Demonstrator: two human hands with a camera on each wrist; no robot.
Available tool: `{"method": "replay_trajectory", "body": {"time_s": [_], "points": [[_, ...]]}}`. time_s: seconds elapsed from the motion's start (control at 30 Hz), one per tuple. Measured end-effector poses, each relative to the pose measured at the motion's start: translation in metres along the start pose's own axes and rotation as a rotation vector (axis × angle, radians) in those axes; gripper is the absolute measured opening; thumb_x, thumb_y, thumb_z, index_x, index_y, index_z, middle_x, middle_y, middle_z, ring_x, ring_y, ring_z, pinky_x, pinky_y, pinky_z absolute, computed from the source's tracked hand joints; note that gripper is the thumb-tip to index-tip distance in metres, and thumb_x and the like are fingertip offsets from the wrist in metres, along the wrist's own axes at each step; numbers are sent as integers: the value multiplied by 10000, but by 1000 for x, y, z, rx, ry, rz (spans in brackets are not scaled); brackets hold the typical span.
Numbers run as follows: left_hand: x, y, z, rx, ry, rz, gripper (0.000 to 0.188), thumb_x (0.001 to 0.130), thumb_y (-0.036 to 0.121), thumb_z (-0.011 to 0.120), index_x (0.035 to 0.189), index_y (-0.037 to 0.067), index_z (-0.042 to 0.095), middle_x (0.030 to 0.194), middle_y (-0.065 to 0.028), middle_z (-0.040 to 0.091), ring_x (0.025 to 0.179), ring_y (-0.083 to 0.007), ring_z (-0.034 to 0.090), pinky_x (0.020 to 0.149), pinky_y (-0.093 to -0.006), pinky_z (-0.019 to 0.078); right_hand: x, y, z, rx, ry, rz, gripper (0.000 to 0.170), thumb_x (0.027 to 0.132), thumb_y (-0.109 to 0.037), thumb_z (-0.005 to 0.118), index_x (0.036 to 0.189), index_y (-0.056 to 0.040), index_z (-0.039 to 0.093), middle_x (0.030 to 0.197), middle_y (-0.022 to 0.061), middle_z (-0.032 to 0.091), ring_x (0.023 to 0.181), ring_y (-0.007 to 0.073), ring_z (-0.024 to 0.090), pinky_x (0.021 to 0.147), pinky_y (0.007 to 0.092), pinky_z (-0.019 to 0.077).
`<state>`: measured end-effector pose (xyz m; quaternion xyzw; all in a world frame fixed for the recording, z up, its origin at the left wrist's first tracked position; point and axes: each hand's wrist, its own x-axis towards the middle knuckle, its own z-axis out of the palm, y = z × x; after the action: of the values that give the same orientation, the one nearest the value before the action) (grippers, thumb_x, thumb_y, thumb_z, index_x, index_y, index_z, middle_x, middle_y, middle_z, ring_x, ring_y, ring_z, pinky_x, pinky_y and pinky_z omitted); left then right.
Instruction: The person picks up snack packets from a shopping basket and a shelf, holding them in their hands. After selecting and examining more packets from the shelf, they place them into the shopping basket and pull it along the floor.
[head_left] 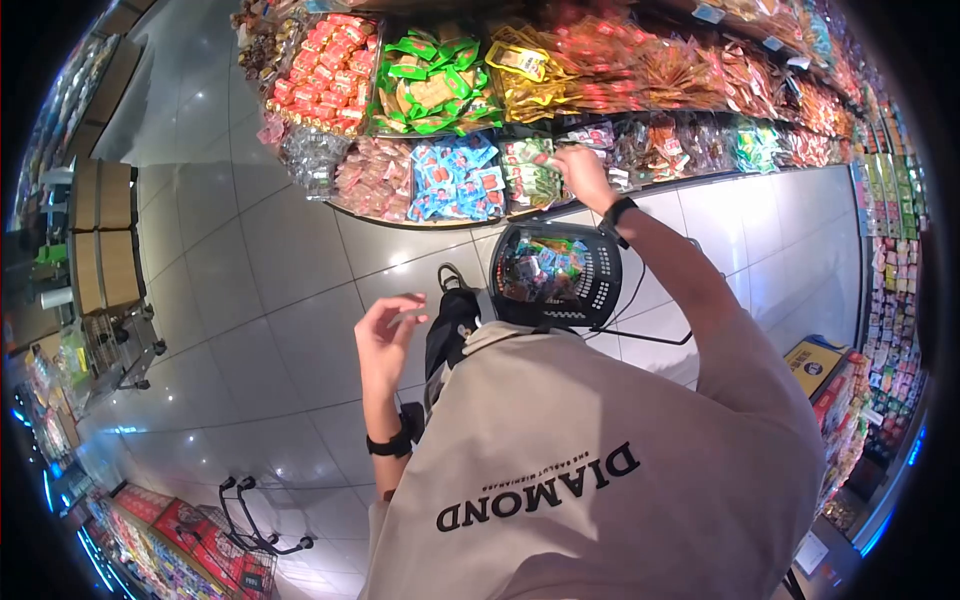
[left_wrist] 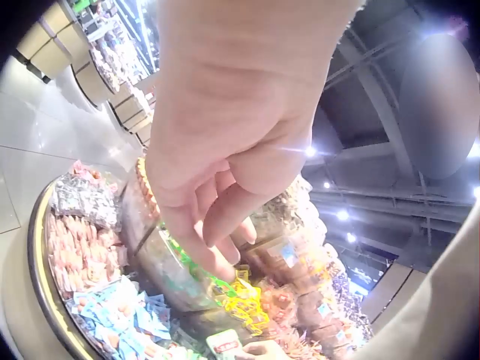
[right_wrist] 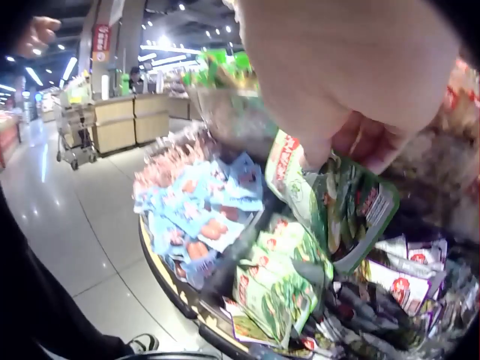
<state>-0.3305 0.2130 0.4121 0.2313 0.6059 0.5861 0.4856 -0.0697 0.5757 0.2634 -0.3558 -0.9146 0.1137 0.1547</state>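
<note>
In the right wrist view my right hand (right_wrist: 352,82) pinches a green and white snack packet (right_wrist: 352,210) by its top edge, over a bin of similar green packets (right_wrist: 277,281). The head view has the right hand (head_left: 585,175) at the front row of the display, above a black basket (head_left: 600,275) holding colourful packets. My left hand (head_left: 388,325) is raised over the floor, left of the basket, fingers loosely bent and holding nothing; the left wrist view also shows this hand (left_wrist: 225,150) empty.
Blue packets (head_left: 457,180) and pink packets (head_left: 372,180) lie left of the green ones. Red (head_left: 325,75) and bright green packets (head_left: 430,85) fill the upper row. A cart (head_left: 120,350) stands far left; another (head_left: 250,530) is at the lower left.
</note>
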Motion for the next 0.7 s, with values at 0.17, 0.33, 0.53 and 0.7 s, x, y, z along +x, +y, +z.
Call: {"method": "replay_trajectory", "body": {"time_s": [0.17,0.33,0.53,0.7], "points": [[-13,-14,-22,101,33,-99,126,911,-5,671,1036,-14,658,1075,-119,687,970,-171,648,813,-320,578,19,14,54,-136,-218,-54,77,844,-99,634,826,-45,686,862,136,654,933,339,612,850,449,478],[-23,-20,-41,75,125,-263,161,918,41,680,1076,7,666,1072,-100,691,973,-180,655,797,-342,585,21,23,96,-427,-277,-123,109,750,-14,614,791,-58,706,949,124,660,1088,328,590,955,428,462],[-8,-17,-53,111,189,-307,133,910,38,687,1035,4,658,1028,-81,689,941,-153,647,778,-325,580,30,11,117,-513,-377,-110,135,762,-133,627,810,-154,751,1024,60,610,1103,263,513,964,378,398],[34,-34,-52,208,60,-262,112,874,26,735,926,6,638,901,-57,675,794,-108,605,693,-259,531,1,9,116,-500,-206,-43,168,801,-153,648,962,-120,679,1075,76,561,1091,276,508,927,423,414]]}}
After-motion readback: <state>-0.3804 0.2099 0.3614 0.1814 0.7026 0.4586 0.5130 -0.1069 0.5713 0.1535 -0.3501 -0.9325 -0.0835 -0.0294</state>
